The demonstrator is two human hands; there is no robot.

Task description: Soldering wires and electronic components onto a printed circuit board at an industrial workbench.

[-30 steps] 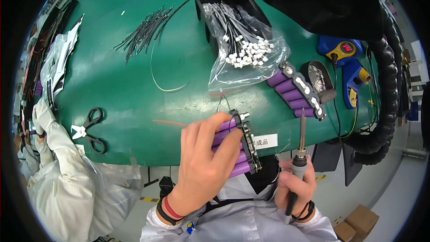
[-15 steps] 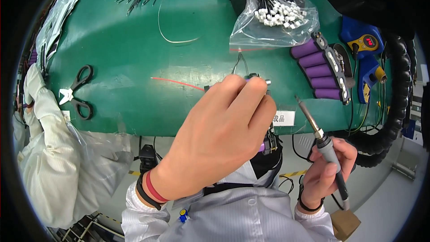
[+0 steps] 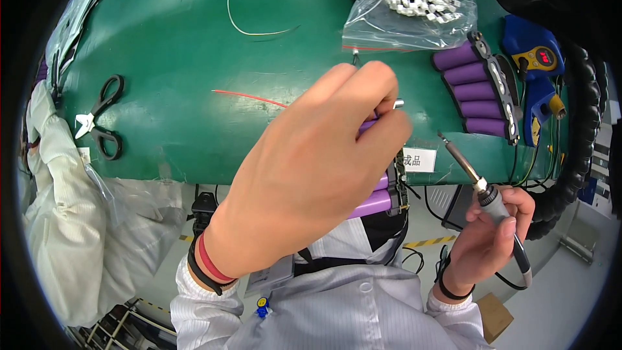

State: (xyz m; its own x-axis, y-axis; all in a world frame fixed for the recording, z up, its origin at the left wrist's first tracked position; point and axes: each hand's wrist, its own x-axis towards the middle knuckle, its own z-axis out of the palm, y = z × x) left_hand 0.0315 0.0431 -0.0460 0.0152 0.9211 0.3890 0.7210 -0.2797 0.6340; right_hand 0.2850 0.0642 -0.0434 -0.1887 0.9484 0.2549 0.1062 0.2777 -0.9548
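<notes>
My left hand (image 3: 311,162) is closed over a purple battery pack (image 3: 370,205), its back toward me and its fingers curled down. Purple cells show between thumb and forefinger and below the hand, past the table's front edge; the fingertips are mostly hidden. From beneath that hand a thin red wire (image 3: 249,96) runs out to the left, and a short metal end sticks out at the right. In my right hand (image 3: 489,240) is a soldering iron (image 3: 463,163), gripped by its grey handle. Its tip points up and left, apart from the pack.
Scissors (image 3: 100,116) lie open at left, near a white-sleeved arm (image 3: 61,201). Another purple battery pack (image 3: 476,91) rests at right, beside a blue soldering station (image 3: 534,45) and iron stand (image 3: 536,110). A clear bag (image 3: 414,19) of white-connector leads lies at the back. A white label (image 3: 418,160) is near the front edge.
The view has shifted, so the table sits higher in it. More of the held pack's purple cells show below my left hand. The soldering iron stays in my right hand.
</notes>
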